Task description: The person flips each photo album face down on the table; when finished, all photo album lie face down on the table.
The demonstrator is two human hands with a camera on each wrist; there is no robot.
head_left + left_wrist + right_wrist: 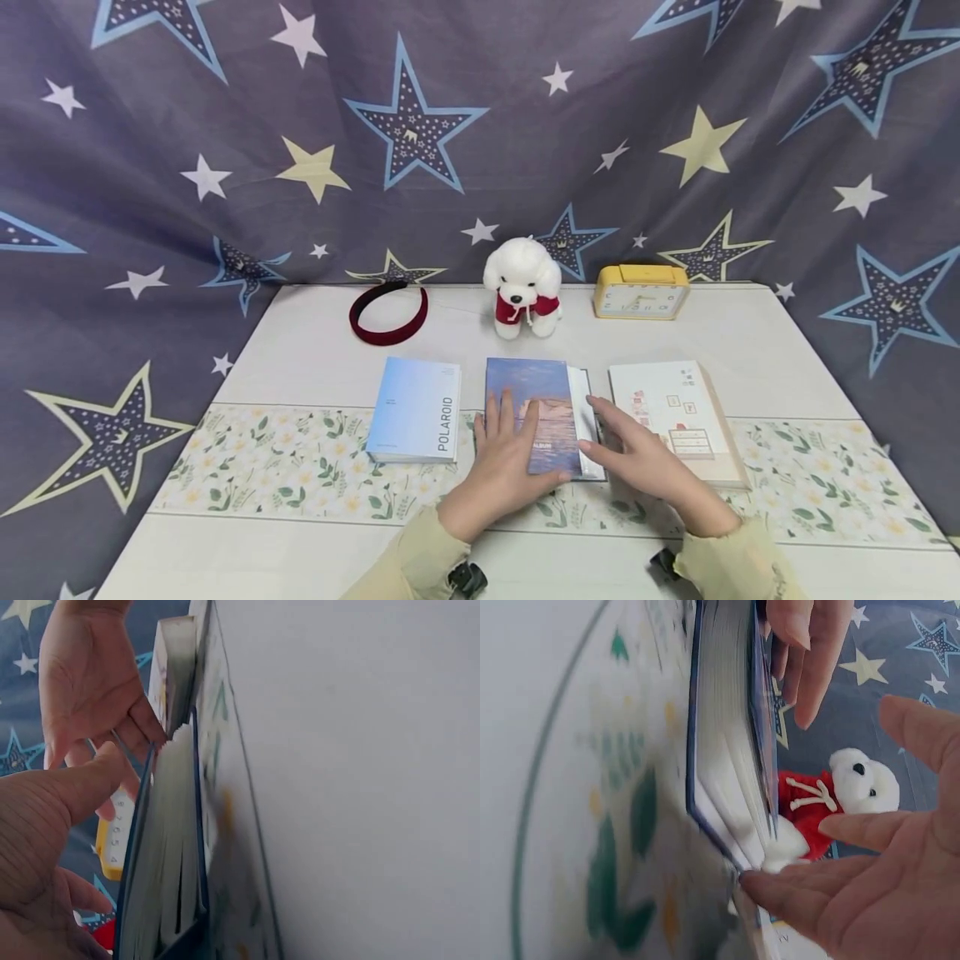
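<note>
Reaching over album (553, 417) | left hand (501, 468) splayed | right hand (641, 457) alongside

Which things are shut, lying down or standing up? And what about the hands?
ALBUM photo album: lying flat, pages showing along its right side
Blue POLAROID album: closed, flat
Illustrated book: closed, flat
Plush dog: upright
Yellow clock: upright
Dark red headband: lying flat
Left hand: spread over the photo album
Right hand: outstretched, at those pages
</note>
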